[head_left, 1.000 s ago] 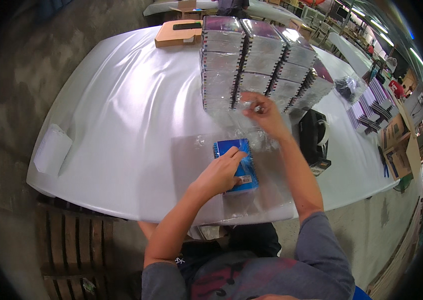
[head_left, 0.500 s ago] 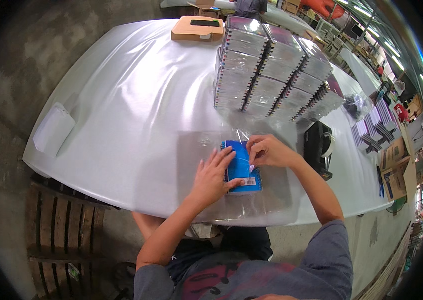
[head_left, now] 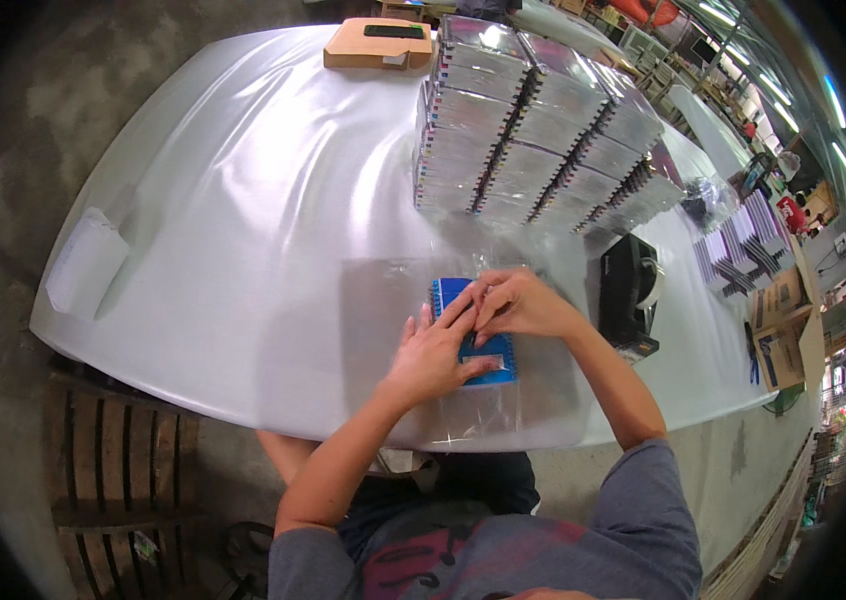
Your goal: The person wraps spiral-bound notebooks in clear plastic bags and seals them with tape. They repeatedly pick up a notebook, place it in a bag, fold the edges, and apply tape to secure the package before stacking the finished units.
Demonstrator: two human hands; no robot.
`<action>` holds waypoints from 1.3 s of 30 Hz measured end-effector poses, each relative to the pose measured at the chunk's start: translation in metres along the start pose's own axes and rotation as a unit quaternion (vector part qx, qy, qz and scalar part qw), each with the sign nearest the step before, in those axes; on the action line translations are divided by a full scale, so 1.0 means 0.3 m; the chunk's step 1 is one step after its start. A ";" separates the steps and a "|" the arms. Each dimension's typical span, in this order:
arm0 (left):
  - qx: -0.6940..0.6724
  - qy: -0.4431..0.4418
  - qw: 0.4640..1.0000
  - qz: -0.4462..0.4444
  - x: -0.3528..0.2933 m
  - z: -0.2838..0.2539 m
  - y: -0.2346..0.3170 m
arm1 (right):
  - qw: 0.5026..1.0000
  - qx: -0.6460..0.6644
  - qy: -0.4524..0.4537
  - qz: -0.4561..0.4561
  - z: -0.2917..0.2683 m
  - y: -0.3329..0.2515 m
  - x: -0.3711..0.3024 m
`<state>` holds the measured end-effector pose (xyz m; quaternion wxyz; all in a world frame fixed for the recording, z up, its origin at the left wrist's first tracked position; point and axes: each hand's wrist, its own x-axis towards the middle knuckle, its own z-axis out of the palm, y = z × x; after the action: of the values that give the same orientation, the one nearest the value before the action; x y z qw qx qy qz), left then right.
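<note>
A small blue spiral notebook (head_left: 499, 377) with a barcode label lies on the table before me, on clear plastic film (head_left: 463, 425). My left hand (head_left: 431, 352) rests on its cover with the fingers spread and the thumb by the label. Over the notebook's right side, my right hand (head_left: 523, 304) has its fingertips pinched together, close against the left index finger. Whatever sits in that pinch is hidden. Both hands cover much of the cover.
Tall stacks of plastic-wrapped spiral notebooks (head_left: 533, 130) stand behind. A black tape dispenser (head_left: 625, 295) is to the right, with more notebooks (head_left: 743, 245) and a cardboard box (head_left: 781, 325) beyond. A flat carton (head_left: 368, 50) bears a black phone (head_left: 393, 31). White paper (head_left: 86, 265) lies left.
My right hand has moved in toward the left fingers over the notebook. The small pale piece seen at its fingertips is now out of sight. The whole view has shifted slightly.
</note>
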<state>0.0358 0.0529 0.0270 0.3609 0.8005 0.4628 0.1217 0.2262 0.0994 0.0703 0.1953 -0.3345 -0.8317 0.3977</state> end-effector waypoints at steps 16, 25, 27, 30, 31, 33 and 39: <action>-0.098 0.205 0.970 0.084 0.059 0.018 -0.120 | 0.981 -0.168 0.037 0.087 0.044 -0.149 0.005; -0.155 0.058 0.986 -0.023 0.010 -0.091 -0.071 | 0.935 -0.166 0.311 0.046 0.060 -0.180 -0.204; -0.136 0.054 0.988 -0.037 0.001 -0.101 -0.056 | 0.839 -0.129 0.491 0.194 0.009 -0.170 -0.346; -0.118 0.084 0.989 -0.019 0.006 -0.085 -0.064 | 0.694 -0.323 0.567 0.303 -0.061 -0.088 -0.571; -0.124 0.078 0.989 -0.019 0.007 -0.086 -0.053 | 0.695 -0.302 0.564 0.328 -0.067 -0.032 -0.652; -0.136 0.068 0.988 -0.026 0.007 -0.090 -0.036 | 0.701 -0.252 0.553 0.373 -0.072 0.079 -0.771; -0.161 0.069 0.984 -0.009 0.014 -0.084 -0.058 | 0.676 0.199 0.542 0.458 -0.094 0.042 -0.695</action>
<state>0.0133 0.0737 0.0323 0.4535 0.7172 0.4682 0.2465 0.3938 -0.0284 0.0652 0.4677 -0.7836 -0.2237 0.3423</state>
